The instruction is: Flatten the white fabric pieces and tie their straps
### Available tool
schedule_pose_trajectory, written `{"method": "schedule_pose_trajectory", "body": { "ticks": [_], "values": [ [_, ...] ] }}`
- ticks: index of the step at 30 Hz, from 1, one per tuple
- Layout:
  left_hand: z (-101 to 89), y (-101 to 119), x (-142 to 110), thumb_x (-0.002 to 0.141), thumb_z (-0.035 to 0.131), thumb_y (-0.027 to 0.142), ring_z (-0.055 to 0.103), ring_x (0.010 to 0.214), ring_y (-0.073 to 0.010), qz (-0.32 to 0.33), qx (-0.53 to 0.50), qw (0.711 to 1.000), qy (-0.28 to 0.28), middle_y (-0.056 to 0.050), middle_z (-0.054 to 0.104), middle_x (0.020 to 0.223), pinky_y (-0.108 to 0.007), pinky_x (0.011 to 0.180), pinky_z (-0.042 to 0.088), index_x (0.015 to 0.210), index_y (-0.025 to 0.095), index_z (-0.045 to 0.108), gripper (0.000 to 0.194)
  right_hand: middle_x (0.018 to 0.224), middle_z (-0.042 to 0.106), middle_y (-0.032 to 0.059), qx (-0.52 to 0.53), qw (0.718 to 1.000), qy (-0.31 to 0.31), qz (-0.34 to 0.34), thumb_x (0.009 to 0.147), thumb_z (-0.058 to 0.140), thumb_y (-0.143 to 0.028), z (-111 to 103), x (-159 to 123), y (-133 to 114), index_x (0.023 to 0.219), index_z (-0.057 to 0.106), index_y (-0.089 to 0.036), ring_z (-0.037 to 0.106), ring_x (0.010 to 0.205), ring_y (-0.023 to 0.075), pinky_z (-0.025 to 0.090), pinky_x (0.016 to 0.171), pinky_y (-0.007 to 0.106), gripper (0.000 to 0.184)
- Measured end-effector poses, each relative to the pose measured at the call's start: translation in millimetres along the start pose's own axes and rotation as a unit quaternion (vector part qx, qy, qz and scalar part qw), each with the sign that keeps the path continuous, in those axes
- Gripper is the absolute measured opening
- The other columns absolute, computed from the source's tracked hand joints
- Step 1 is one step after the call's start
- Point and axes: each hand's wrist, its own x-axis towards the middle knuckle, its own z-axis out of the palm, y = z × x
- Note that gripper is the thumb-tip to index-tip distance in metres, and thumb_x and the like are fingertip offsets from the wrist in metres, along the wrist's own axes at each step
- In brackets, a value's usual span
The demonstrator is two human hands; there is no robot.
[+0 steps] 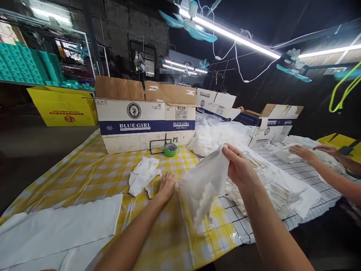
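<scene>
One thin, half-see-through piece of white cloth (208, 169) is in my grip, near the middle of the frame in the head view. My right hand (239, 163), right of centre, pinches its upper corner between thumb and fingers. My left hand (167, 184) is low on the yellow-and-white checked tablecloth (93, 177), between that cloth and a small, crumpled white fabric piece with a narrow strap (143, 175); I cannot tell whether its fingers are closed on anything.

I judge the cloth to be very light and limp, with no stiffness of its own, so it folds wherever it isn't held up. It looks smooth and perhaps a little slippery, hardly fragile, though a hard tug could stretch it. The corner is a sound place to take hold, and a second pinch along the free left edge would spread it.

The pinched corner points to the upper right; the loose folds fall toward the lower left of the frame. Its long axis seems to slope that way, steeply, though the folds make it uncertain.
</scene>
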Motion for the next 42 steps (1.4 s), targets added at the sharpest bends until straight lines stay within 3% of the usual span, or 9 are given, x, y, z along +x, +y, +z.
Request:
{"method": "schedule_pose_trajectory", "body": {
  "ticks": [4, 7, 9, 14, 22, 29, 34, 39, 42],
  "values": [
    [-45.2, -18, 25, 0.075, 0.037, 0.004, 0.042, 0.111, -0.0339, -0.105, 0.014, 0.991, 0.086, -0.021, 0.052, 0.108, -0.051, 0.092, 0.031, 0.108, 0.007, 0.054, 0.037, 0.06, 0.053, -0.0039, 0.003, 0.996, -0.058, 0.067, 0.072, 0.07, -0.03, -1, -13, -5, 0.071, 0.058, -0.018, 0.047, 0.05, 0.0064, 0.037, 0.048, 0.017, 0.016],
    [-88.2, 1, 24, 0.075, 0.039, 0.005, 0.04, 0.117, -0.0277, -0.076, -0.054, 0.989, 0.118, -0.014, 0.049, 0.12, -0.042, 0.099, 0.03, 0.119, 0.014, 0.049, 0.046, 0.06, 0.053, -0.0043, 0.001, 0.989, -0.104, 0.109, 0.071, 0.07, -0.027, 2, -15, 2, 0.072, 0.06, -0.018, 0.047, 0.049, 0.0055, 0.037, 0.047, 0.016, 0.014],
    [-114.7, 27, 13, 0.078, 0.043, 0.011, 0.048, 0.109, -0.0228, 0.012, -0.271, 0.96, 0.064, -0.008, 0.054, 0.119, -0.035, 0.093, 0.037, 0.12, 0.019, 0.049, 0.044, 0.061, 0.054, -0.0043, -0.008, 0.982, -0.132, 0.132, 0.071, 0.07, -0.026, 7, -12, 8, 0.074, 0.061, -0.018, 0.047, 0.05, 0.0053, 0.037, 0.049, 0.016, 0.012],
    [-161.0, 83, -20, 0.087, 0.045, 0.038, 0.056, 0.082, -0.0152, 0.108, -0.603, 0.766, -0.197, -0.005, 0.061, 0.089, -0.026, 0.074, 0.044, 0.101, 0.017, 0.06, 0.029, 0.063, 0.056, -0.003, -0.083, 0.97, -0.165, 0.156, 0.072, 0.069, -0.026, 14, -9, 6, 0.074, 0.062, -0.017, 0.05, 0.055, 0.0075, 0.038, 0.052, 0.018, 0.012],
    [-199.8, 82, -34, 0.064, 0.07, 0.035, 0.041, 0.055, -0.0072, 0.118, -0.656, 0.713, -0.217, 0.003, 0.045, 0.062, -0.02, 0.052, 0.033, 0.058, 0.015, 0.049, 0.029, 0.073, 0.056, -0.0018, -0.072, 0.975, -0.173, 0.123, 0.07, 0.069, -0.023, 2, -25, -20, 0.078, 0.059, -0.02, 0.052, 0.063, 0.0102, 0.04, 0.058, 0.022, 0.014],
    [-216.9, 97, -44, 0.063, 0.071, 0.029, 0.053, 0.054, -0.0105, 0.068, -0.673, 0.663, -0.32, -0.001, 0.057, 0.068, -0.02, 0.047, 0.038, 0.078, 0.015, 0.06, 0.023, 0.072, 0.056, -0.0008, -0.093, 0.981, -0.14, 0.097, 0.07, 0.068, -0.032, -2, -24, -26, 0.079, 0.057, -0.021, 0.05, 0.06, 0.0111, 0.039, 0.055, 0.023, 0.018],
    [-195.6, 98, -48, 0.065, 0.071, 0.023, 0.052, 0.055, -0.0071, 0.0, -0.772, 0.609, -0.184, 0.002, 0.057, 0.068, -0.018, 0.055, 0.042, 0.08, 0.016, 0.059, 0.02, 0.06, 0.054, -0.0034, -0.32, 0.946, -0.05, -0.019, 0.068, 0.07, -0.037, -13, -20, 26, 0.069, 0.059, -0.018, 0.045, 0.055, 0.0095, 0.034, 0.053, 0.021, 0.021],
    [-176.5, 88, -55, 0.067, 0.07, 0.022, 0.045, 0.052, -0.0046, -0.031, -0.774, 0.62, -0.127, 0.006, 0.048, 0.064, -0.018, 0.054, 0.039, 0.084, 0.017, 0.057, 0.022, 0.063, 0.064, 0.0045, -0.27, 0.923, -0.222, 0.16, 0.087, 0.037, -0.053, -22, -58, 73, 0.071, 0.066, -0.015, 0.058, 0.061, 0.0143, 0.041, 0.063, 0.027, 0.05],
    [-178.5, 93, -59, 0.067, 0.071, 0.024, 0.044, 0.054, -0.0048, -0.016, -0.746, 0.656, -0.11, 0.006, 0.048, 0.065, -0.018, 0.056, 0.038, 0.082, 0.017, 0.056, 0.022, 0.093, 0.068, 0.0067, -0.132, 0.951, -0.194, 0.201, 0.086, 0.037, -0.056, -18, -67, 81, 0.097, 0.065, -0.019, 0.062, 0.083, 0.0178, 0.044, 0.072, 0.029, 0.048]
  ]
}}
